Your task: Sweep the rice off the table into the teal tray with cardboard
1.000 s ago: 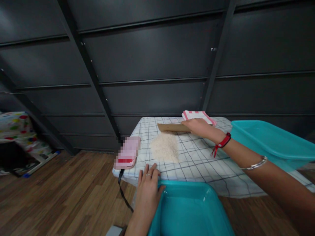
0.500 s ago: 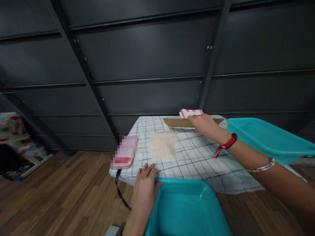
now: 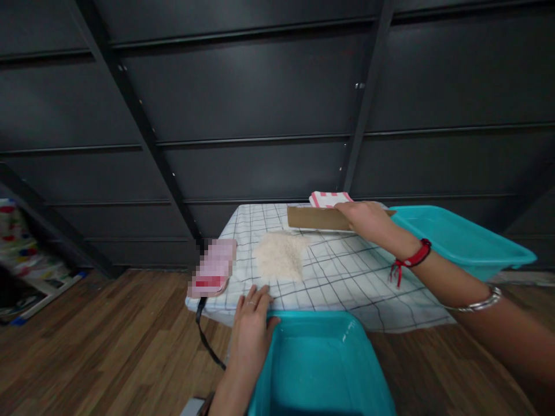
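Observation:
My right hand point(image 3: 368, 219) grips the top edge of a cardboard strip point(image 3: 316, 218), which stands on its long edge on the cloth. Left of and nearer than the strip lies a flat heap of pale grains like uncooked rice point(image 3: 280, 257), with a thin trail reaching toward the cardboard. At the near table edge, my left hand point(image 3: 251, 323) has its fingers stretched out on the cloth. Its thumb touches the back left corner of a teal plastic tub point(image 3: 321, 318), whose back rim is against the table edge.
A checked cloth point(image 3: 329, 283) covers the table. A second teal tub point(image 3: 455, 231) stands at the right. A pink phone-like object point(image 3: 214, 266), partly pixelated, lies at the left, with a black strap point(image 3: 206, 341) hanging down. Behind the cardboard is a pink-and-white folded cloth point(image 3: 325, 199).
The cardboard is tilted more upright, showing more of its brown face, and a trail of grains now spreads toward it. The view has shifted slightly. My left hand stays at the tub corner.

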### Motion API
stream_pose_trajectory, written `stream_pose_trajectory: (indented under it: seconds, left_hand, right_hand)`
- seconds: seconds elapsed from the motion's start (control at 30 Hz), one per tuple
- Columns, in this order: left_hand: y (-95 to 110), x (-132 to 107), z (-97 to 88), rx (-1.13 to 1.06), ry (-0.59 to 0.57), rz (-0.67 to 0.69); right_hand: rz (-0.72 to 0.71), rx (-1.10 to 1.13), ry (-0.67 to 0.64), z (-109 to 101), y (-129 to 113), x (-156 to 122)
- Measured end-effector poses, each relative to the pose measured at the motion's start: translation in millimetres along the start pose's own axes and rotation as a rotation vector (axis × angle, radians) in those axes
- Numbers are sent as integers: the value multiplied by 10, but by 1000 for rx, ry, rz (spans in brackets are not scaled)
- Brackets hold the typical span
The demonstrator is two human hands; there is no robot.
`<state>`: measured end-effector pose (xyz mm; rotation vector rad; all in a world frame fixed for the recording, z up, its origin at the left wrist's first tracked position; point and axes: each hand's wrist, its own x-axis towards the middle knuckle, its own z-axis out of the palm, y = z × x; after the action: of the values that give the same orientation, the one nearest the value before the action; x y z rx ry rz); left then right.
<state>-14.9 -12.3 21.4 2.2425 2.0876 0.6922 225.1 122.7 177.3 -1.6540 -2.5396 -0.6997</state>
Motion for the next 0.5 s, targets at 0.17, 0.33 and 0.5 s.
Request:
stream_pose_trajectory:
  seconds: [0.17,0.33,0.5]
  left_hand:
    - [-26,-23,-69,36,-19,-9]
    - [-24,7,-154,47,-43,-44]
    - [-25,44,-192,2,-125,-92]
  right_hand:
    - [16,12,59,89,-152,374]
    - [-52,48,1,203,-383,579]
    - [-150,73,-28,198,-393,404]
